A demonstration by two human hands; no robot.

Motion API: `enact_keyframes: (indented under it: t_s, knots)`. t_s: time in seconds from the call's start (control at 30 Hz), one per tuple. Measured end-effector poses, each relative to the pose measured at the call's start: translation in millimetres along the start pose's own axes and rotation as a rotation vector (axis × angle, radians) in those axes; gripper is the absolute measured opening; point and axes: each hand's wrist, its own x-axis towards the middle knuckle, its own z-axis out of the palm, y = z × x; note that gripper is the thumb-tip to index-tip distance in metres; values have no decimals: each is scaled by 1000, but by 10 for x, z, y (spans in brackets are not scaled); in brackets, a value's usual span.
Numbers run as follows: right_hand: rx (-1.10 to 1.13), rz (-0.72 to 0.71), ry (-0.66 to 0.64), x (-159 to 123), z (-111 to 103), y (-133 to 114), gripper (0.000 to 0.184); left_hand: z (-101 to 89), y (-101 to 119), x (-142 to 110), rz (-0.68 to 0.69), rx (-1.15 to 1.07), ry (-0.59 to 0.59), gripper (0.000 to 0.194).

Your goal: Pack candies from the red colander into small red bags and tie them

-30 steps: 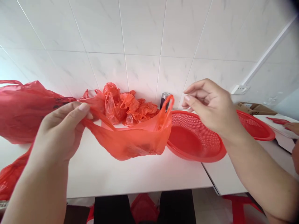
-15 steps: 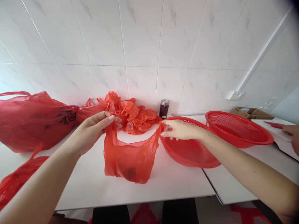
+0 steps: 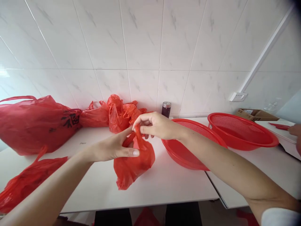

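A small red plastic bag [image 3: 134,164] hangs bunched up over the white table [image 3: 94,191]. My left hand [image 3: 115,146] is closed around the neck of this bag, thumb lying across its front. Pinched between the fingers of my right hand [image 3: 152,125] is the top of the bag, its handles drawn together there. What is inside cannot be made out. Behind my hands sit crumpled red plastic bags [image 3: 117,116] against the wall, and a red perforated basket [image 3: 188,157] stands beside my right forearm.
A big red bag with black lettering [image 3: 42,125] stands at the left, another red bag [image 3: 30,175] before it. A dark flask [image 3: 166,110] is by the wall. Rightward are a second red basket [image 3: 242,131], a cardboard box [image 3: 256,114] and another person's hand [image 3: 295,130] holding something red.
My hands have come together from wide apart. The bag, spread open by its handles before, is now gathered at the neck and bunched.
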Motion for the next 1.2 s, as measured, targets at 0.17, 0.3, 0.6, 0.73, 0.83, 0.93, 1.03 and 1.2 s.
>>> enact_keyframes:
  t_s: [0.17, 0.3, 0.6, 0.73, 0.83, 0.93, 1.03, 1.2]
  knots:
    - [-20, -141, 58, 20, 176, 6, 17, 237, 79, 147, -174, -154, -34, 35]
    - [-66, -96, 173, -37, 91, 203, 21, 221, 15, 162, -238, -330, 101, 41]
    - [44, -173, 197, -409, 254, 78, 11, 101, -190, 150, -65, -455, 10, 34]
    - [-38, -242, 106, -466, 318, -30, 10, 20, -131, 101, 27, -243, -64, 22]
    - [-70, -211, 277, -347, 308, 173, 15, 54, -59, 91, 17, 11, -5, 13]
    - [-1, -33, 248, -223, 330, 459, 26, 158, -45, 113, 29, 286, 30, 13]
    - [86, 74, 195, -183, 395, 628, 28, 252, -98, 154, 58, 585, 278, 16]
    - [329, 59, 99, -232, 438, 605, 33, 298, -134, 178, 319, 696, 587, 28]
